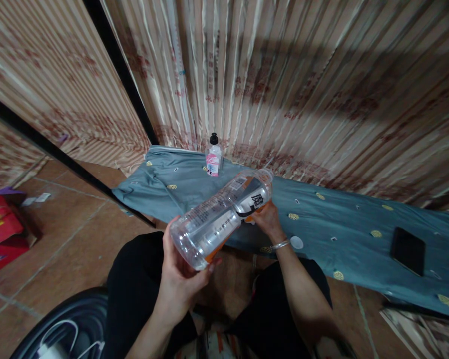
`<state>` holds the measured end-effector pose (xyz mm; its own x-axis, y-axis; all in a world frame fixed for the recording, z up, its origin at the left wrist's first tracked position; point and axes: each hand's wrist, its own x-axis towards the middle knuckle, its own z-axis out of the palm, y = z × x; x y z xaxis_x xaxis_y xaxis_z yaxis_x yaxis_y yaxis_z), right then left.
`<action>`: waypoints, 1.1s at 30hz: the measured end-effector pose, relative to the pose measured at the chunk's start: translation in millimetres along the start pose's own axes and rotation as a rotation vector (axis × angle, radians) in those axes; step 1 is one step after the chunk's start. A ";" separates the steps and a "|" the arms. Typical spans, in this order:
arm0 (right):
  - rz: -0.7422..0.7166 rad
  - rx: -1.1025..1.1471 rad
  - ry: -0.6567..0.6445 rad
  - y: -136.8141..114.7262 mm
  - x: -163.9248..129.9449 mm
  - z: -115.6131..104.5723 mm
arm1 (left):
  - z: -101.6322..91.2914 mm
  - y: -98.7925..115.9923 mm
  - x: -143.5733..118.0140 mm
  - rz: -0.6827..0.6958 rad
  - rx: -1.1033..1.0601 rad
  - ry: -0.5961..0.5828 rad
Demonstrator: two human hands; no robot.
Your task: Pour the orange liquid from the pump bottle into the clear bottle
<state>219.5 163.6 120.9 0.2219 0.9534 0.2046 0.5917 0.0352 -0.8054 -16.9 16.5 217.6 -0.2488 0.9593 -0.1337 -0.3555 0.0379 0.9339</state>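
A large clear plastic bottle with an orange and white label lies slanted between my hands, its neck toward the upper right. My left hand is wrapped around its base end. Near the neck, my right hand grips the underside, and most of those fingers are hidden behind the bottle. The mouth shows no cap. A round white lid rests on the cloth beside my right wrist. Behind the large bottle stands a small clear bottle with a black cap and pink label.
A teal cloth with yellow patterns covers the low surface ahead, and a black phone lies on its right part. Black poles stand at left before a striped curtain. A red box and a black round basin are on the left.
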 end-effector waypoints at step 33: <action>-0.026 0.028 0.012 1.1 0.2 1.8 | 2.7 6.6 -0.8 -0.013 0.020 -0.018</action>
<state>218.8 164.4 119.1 0.2165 0.9482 0.2324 0.5758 0.0682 -0.8147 -16.6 16.7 224.7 -0.2275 0.9637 -0.1400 -0.3403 0.0560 0.9387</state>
